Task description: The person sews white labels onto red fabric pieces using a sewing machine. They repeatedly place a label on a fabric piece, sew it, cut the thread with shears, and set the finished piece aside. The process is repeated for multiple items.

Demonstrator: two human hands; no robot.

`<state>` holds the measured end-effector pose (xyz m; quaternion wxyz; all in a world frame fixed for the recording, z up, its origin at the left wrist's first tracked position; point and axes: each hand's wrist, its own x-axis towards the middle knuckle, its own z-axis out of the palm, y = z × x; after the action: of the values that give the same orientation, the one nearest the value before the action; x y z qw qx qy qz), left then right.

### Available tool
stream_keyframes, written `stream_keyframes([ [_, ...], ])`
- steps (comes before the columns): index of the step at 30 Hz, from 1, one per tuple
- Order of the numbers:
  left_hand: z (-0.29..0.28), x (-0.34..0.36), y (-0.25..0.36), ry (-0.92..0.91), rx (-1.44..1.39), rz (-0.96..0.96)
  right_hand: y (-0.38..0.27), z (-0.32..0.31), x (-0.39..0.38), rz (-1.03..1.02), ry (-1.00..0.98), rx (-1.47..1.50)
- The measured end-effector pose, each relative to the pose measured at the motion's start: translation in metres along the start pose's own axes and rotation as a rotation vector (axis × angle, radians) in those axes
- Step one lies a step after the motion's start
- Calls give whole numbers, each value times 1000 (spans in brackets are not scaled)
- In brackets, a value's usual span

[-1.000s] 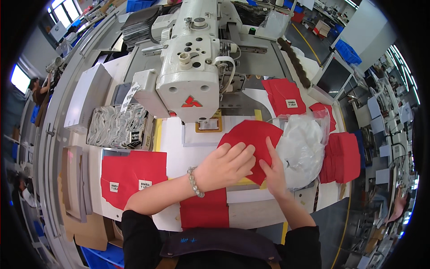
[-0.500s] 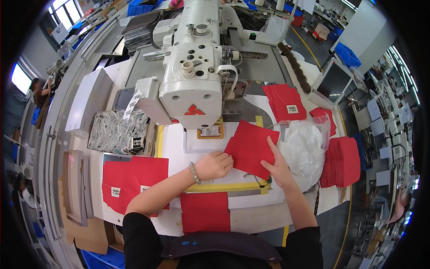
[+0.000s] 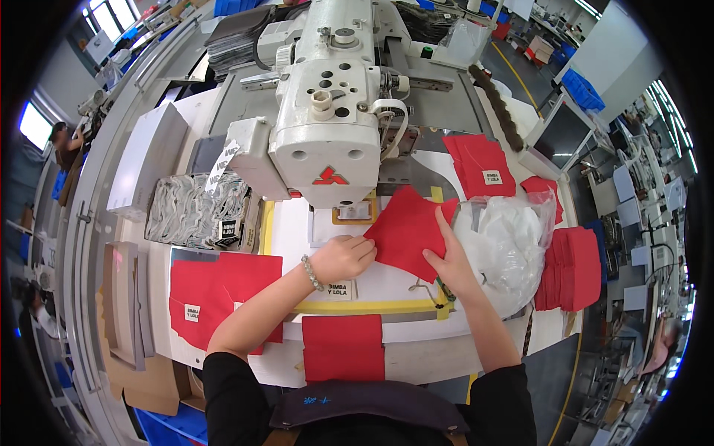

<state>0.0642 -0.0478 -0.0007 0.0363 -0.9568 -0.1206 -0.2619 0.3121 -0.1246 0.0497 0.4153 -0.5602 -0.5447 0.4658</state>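
Note:
A red fabric piece point(image 3: 407, 234) is held up between my hands, just in front of the sewing machine head point(image 3: 327, 145). My left hand point(image 3: 342, 260) has its fingers curled closed at the left edge of the cloth. On the right edge my right hand point(image 3: 450, 264) grips, thumb pressed over the front and fingers behind. Beneath my left wrist a small white label point(image 3: 341, 291) with dark print lies on the white work plate point(image 3: 286, 256). Close behind the cloth sits a yellow-edged clamp frame point(image 3: 352, 212), partly covered by the machine head.
Beside my right hand lies a clear bag point(image 3: 509, 241) of white material. Stacked red pieces point(image 3: 569, 267) sit farther right, and labelled red pieces point(image 3: 223, 301) at left. A box of woven labels point(image 3: 199, 212) stands left. One red piece point(image 3: 343, 347) rests at the front edge.
The red fabric piece has shifted slightly toward the machine and now bends rather than lying flat. The white label below my left hand has come into sight. Both hands keep their hold.

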Motion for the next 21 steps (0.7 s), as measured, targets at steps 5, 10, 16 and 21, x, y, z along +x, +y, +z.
stream_keyframes([
  [5, -6, -8, 4, 21, -14, 75, 1, 3, -17, -6, -15, -52],
  [10, -6, -9, 4, 17, 4, 125, 6, 7, -29, 10, 2, -14],
  [16, -2, -6, -5, 11, 67, 126, 16, 5, -23, 31, 22, 13],
  [21, -1, -11, -13, -39, 129, 106, 20, 2, 1, 6, -9, -54],
])
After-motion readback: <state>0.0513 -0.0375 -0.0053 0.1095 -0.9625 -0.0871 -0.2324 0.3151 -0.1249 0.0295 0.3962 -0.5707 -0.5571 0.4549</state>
